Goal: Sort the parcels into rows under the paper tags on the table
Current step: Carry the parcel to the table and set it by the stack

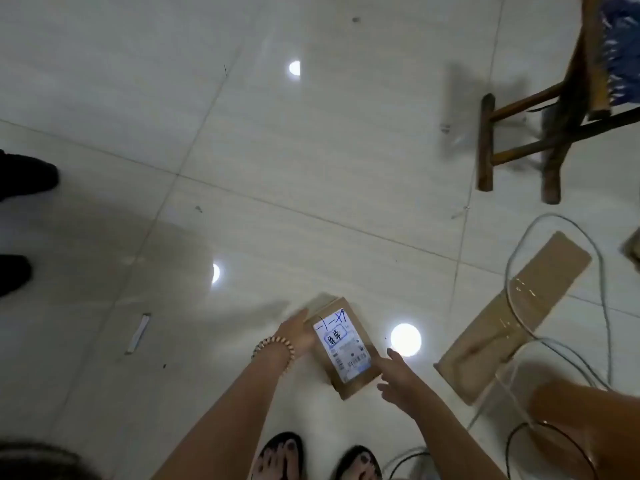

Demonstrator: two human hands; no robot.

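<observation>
A small brown cardboard parcel [346, 348] with a white shipping label and handwritten marks is held above the tiled floor, in front of my feet. My left hand [298, 332], with a beaded bracelet on the wrist, grips its left long side. My right hand [394, 375] touches the parcel's lower right edge, and its fingers look fairly straight. No table or paper tags appear in this view.
A long flat cardboard parcel [512, 317] lies on the floor to the right with grey cables [602, 299] looping over it. A wooden stool [540, 133] stands at upper right. Another person's dark shoes [24, 178] are at the left edge. A white strip [138, 332] lies on the tiles.
</observation>
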